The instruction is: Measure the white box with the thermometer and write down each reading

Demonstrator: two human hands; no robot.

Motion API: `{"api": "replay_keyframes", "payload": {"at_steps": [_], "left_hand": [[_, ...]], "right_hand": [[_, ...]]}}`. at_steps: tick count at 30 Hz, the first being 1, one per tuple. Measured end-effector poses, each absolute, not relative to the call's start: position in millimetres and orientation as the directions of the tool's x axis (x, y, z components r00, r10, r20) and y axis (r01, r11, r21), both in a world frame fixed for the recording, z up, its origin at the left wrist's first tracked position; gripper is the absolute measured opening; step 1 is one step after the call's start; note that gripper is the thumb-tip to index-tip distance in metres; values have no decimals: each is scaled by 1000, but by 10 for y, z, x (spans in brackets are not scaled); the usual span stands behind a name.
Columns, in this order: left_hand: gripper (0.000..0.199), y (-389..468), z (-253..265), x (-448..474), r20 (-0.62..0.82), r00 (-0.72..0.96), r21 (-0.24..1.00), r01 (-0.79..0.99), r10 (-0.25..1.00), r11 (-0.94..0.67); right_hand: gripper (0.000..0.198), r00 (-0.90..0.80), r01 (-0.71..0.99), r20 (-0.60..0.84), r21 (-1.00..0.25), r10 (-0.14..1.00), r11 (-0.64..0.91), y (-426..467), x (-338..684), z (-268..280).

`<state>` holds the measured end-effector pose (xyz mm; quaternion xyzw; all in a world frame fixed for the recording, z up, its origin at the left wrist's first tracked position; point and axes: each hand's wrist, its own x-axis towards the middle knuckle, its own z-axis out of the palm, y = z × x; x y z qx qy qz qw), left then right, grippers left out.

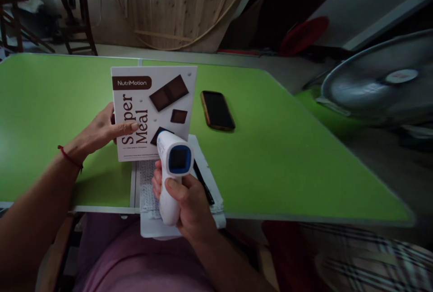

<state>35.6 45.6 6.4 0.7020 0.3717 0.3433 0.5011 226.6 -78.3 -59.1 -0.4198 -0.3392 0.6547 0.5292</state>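
Observation:
My left hand [110, 127] grips the left side of a white box [169, 71] printed "NutriMotion Super Meal", its thumb across the front and its fingers behind. The box stands upright above the table, its printed face toward me. Wrapped round the handle of a white infrared thermometer [169, 201] is my right hand [192, 206]. The thermometer's dark, blue-rimmed screen faces me, and its head overlaps the box's lower right corner; whether they touch I cannot tell. Below lie handwritten papers [149, 192] on a white board [152, 229], with a black pen [203, 181] on them.
A phone [218, 110] lies on the green folding table [287, 161], right of the box. Beyond the table's right edge stands a large round fan [382, 80]. Behind the table are a wooden chair [81, 25] and a wooden panel [179, 3].

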Motion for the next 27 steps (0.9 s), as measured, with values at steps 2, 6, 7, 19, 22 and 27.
{"api": "replay_keyframes", "payload": {"at_steps": [2, 6, 7, 19, 22, 27], "left_hand": [[64, 453, 61, 357, 103, 483, 961, 178, 870, -212], [64, 474, 32, 347, 121, 505, 962, 151, 855, -226], [64, 482, 24, 342, 126, 511, 962, 145, 850, -230], [63, 475, 28, 342, 134, 511, 958, 151, 849, -242], [60, 465, 38, 343, 130, 501, 956, 167, 855, -243], [67, 453, 58, 347, 100, 475, 955, 200, 874, -218]], "right_hand": [[39, -91, -410, -189, -888, 978, -210, -782, 2264, -584], [40, -86, -416, -198, -883, 976, -216, -781, 2263, -564], [40, -85, -418, -205, -881, 975, -221, -781, 2264, -560], [40, -70, -406, -204, -888, 977, -214, -777, 2253, -545], [40, -66, -409, -206, -887, 976, -215, -779, 2245, -541], [40, -60, -426, -212, -878, 975, -217, -795, 2239, -551]]}}
